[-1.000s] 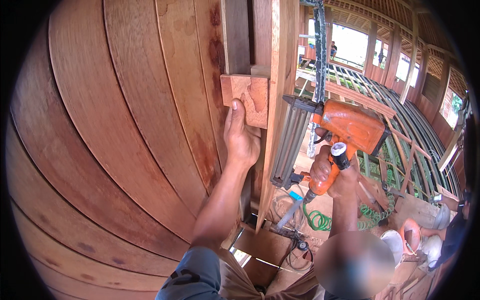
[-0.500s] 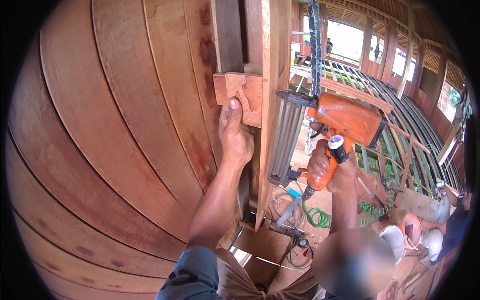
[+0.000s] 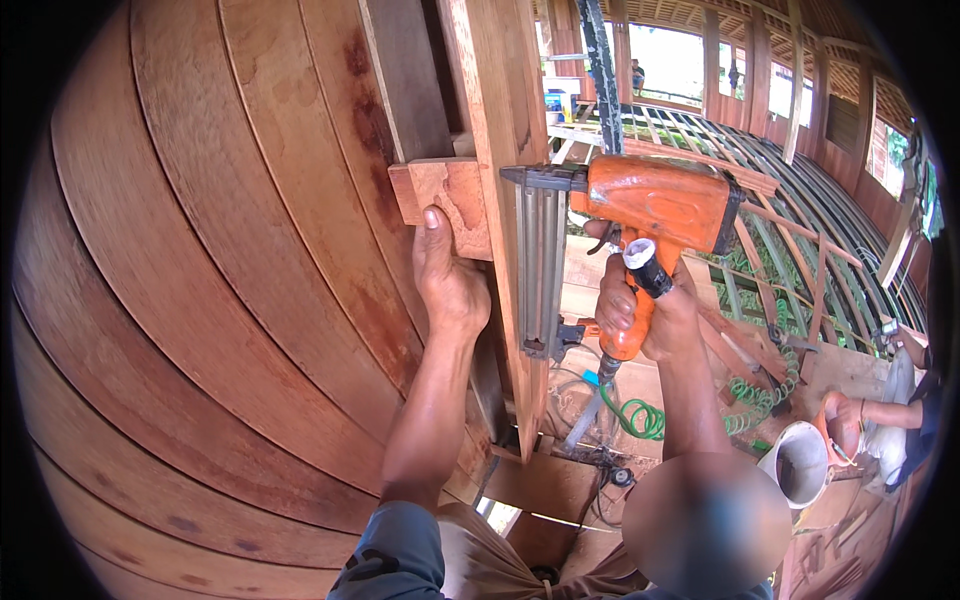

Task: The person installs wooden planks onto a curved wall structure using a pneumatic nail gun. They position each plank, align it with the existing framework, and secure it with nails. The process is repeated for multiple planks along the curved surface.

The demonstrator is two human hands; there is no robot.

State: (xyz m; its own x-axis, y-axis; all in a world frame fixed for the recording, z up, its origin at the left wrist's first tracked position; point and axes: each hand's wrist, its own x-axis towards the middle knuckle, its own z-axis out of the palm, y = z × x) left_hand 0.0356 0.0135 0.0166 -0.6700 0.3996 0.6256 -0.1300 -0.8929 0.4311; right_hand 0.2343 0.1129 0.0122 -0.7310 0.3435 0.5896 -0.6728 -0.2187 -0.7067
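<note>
My left hand (image 3: 450, 290) grips a small reddish wood block (image 3: 455, 200), its thumb on the block's face. The block sits in the gap between the plank wall (image 3: 250, 250) and a tall upright board (image 3: 512, 100). My right hand (image 3: 668, 315) is wrapped round the handle of an orange nail gun (image 3: 655, 195), a finger near the trigger. The gun lies level, its dark nose at the upright board; whether it touches is unclear. Its long grey magazine (image 3: 540, 270) hangs down beside the board. A black sleeve with a white end (image 3: 648, 267) stands at my right thumb.
A green coiled air hose (image 3: 640, 418) trails below the gun. At right, a co-worker's arm (image 3: 890, 414) reaches to an orange container (image 3: 838, 425) beside a white bucket (image 3: 800, 460). Floor joists (image 3: 740, 150) stretch away behind; a paint-flecked post (image 3: 602, 80) stands near the board.
The nail gun has moved left and levelled out, bringing its nose to the upright board. My left hand still holds the block in the same gap. The whole view has shifted slightly.
</note>
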